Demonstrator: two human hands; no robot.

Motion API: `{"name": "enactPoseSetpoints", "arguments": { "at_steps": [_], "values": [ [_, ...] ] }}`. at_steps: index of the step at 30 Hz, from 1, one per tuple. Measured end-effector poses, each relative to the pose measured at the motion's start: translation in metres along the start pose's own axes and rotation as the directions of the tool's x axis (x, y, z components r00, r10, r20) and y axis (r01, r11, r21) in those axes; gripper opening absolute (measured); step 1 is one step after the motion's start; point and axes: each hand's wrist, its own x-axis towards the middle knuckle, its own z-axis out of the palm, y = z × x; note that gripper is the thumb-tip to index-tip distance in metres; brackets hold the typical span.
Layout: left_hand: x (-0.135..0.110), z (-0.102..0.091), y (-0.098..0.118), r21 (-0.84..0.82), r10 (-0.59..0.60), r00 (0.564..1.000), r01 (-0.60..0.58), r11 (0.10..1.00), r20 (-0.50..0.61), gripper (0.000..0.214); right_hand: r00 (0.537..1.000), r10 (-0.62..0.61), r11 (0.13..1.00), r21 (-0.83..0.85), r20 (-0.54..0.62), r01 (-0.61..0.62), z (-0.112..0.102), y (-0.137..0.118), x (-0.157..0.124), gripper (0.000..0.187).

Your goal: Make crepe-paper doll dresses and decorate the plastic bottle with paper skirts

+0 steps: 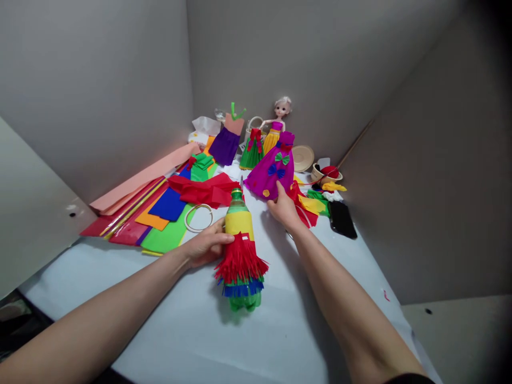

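A green plastic bottle (241,250) stands on the white table (192,330), dressed in a yellow band and red, blue and green paper fringes. My left hand (206,245) is wrapped round its left side at the yellow band. My right hand (283,207) reaches farther back and grips the hem of a magenta paper dress (274,165) with green and blue bows.
Coloured foam sheets (160,213), red paper (206,191) and a tape ring (199,217) lie at the left. A doll (277,125), a purple dress (225,144) and a green dress (252,152) stand at the back. A black phone (342,218), paper scraps and bowls (326,173) sit right. Grey walls enclose the table.
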Motion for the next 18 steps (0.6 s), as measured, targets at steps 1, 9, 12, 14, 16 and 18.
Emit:
{"name": "enactPoseSetpoints", "arguments": {
  "at_steps": [1,9,12,14,16,18],
  "values": [
    [0.0,0.001,0.001,-0.006,0.001,1.0,-0.001,1.0,-0.001,0.07,1.0,0.007,1.0,-0.002,0.008,-0.007,0.003,0.0,0.001,0.077],
    [0.0,0.0,0.003,-0.024,-0.019,0.999,0.018,1.0,-0.043,0.05,0.996,-0.049,0.997,0.065,0.081,0.044,0.001,-0.006,-0.038,0.039],
    [0.0,-0.002,0.001,-0.029,-0.02,0.999,0.019,0.999,-0.048,0.049,0.992,-0.095,0.984,0.156,0.085,0.081,-0.006,-0.013,-0.063,0.033],
    [0.0,-0.002,0.001,-0.02,-0.013,0.999,0.012,1.0,-0.041,0.051,0.991,-0.108,0.941,0.33,0.074,0.078,-0.007,-0.018,-0.079,0.026],
    [-0.001,-0.002,0.0,-0.007,-0.009,0.999,0.009,1.0,-0.038,0.052,0.995,-0.08,0.832,0.554,0.056,0.035,-0.006,-0.024,-0.093,0.019],
    [-0.001,0.0,0.001,0.006,0.01,0.999,-0.009,1.0,-0.037,0.053,0.996,-0.049,0.693,0.721,0.074,-0.019,-0.005,-0.03,-0.104,0.019]
  ]
}}
